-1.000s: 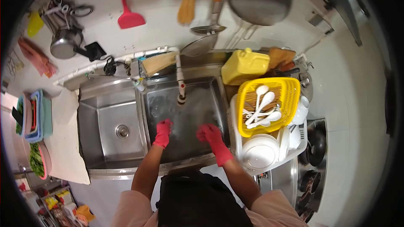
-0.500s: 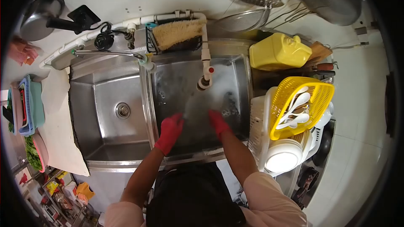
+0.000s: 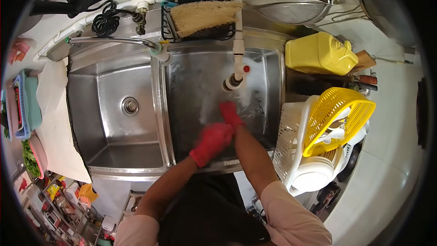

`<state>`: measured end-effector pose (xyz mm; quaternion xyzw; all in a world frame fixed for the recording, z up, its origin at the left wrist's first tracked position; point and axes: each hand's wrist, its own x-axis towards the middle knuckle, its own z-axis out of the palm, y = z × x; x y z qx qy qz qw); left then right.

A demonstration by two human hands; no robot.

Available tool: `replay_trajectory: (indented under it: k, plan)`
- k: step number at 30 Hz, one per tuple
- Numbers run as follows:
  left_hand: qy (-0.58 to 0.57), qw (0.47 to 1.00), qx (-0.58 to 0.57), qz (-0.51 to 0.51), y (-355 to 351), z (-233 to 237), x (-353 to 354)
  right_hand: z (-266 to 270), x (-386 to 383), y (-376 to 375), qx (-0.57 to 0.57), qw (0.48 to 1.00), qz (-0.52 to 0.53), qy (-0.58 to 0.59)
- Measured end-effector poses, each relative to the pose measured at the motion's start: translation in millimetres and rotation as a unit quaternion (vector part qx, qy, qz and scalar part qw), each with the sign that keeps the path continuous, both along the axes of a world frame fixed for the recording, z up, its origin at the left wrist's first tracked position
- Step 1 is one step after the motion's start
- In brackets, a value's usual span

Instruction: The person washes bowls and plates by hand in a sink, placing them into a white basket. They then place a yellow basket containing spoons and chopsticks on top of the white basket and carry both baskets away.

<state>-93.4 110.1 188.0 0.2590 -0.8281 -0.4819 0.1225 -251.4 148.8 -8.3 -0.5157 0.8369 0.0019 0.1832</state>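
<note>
The right sink basin (image 3: pixel 195 86) holds both red-gloved hands, with wet steel all around them. The right hand (image 3: pixel 231 113) lies mid-basin, just below the white tap (image 3: pixel 234 81) that hangs over the basin's far half. Its fingers stretch out flat and grip nothing. The left hand (image 3: pixel 213 141) sits nearer the basin's front edge, pressed against the right wrist. It is blurred, so whether it is clenched or loose cannot be told. Left of the basin lies the left basin (image 3: pixel 109 123). Right of the basin stands a white dish rack (image 3: pixel 289 141) bearing a yellow basket (image 3: pixel 350 105) and white bowls (image 3: pixel 314 173). Behind the basin's far rim sits a fibrous scrubber (image 3: pixel 205 14), and off its far right corner a yellow jug (image 3: pixel 318 54).
</note>
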Motion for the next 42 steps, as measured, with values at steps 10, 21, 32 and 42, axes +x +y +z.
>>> replay_trajectory:
  k: [10, 21, 32, 42]
  plan:
    - [0.083, 0.979, 0.131, 0.133, 14.8, -6.9, -1.4, -64.9, 4.2, 9.5, 0.026, 0.995, 0.09, 0.019]
    - [-0.041, 0.951, 0.184, 0.244, 23.6, -16.9, -15.3, -37.5, -8.0, -16.8, 0.206, 0.968, 0.072, -0.123]
    - [-0.033, 0.954, 0.201, 0.219, 31.6, -23.0, -17.0, -87.2, -5.8, 7.3, 0.131, 0.984, 0.12, 0.024]
    - [-0.045, 0.951, 0.181, 0.248, 26.9, -29.9, -15.7, -33.7, 4.4, -29.9, 0.26, 0.96, 0.104, 0.01]
